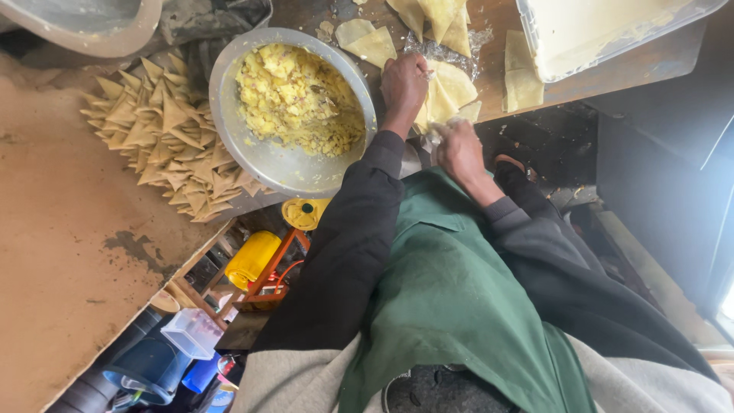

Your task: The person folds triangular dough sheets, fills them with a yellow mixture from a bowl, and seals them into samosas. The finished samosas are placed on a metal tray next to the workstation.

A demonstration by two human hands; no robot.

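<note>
The right hand (461, 147), nearest the green apron (451, 291), pinches a folded pastry piece (437, 138); the left hand (404, 82) presses flat on the pastry sheets (449, 86). Beyond sit the potato filling bowl (264, 157) and stacked samosas (164, 134). Seal edges firmly, I'd say.

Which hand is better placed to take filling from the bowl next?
Probably the left hand: it rests on the pastry sheets right beside the bowl of yellow filling. The right hand is farther off, gripping a pastry piece.
</note>
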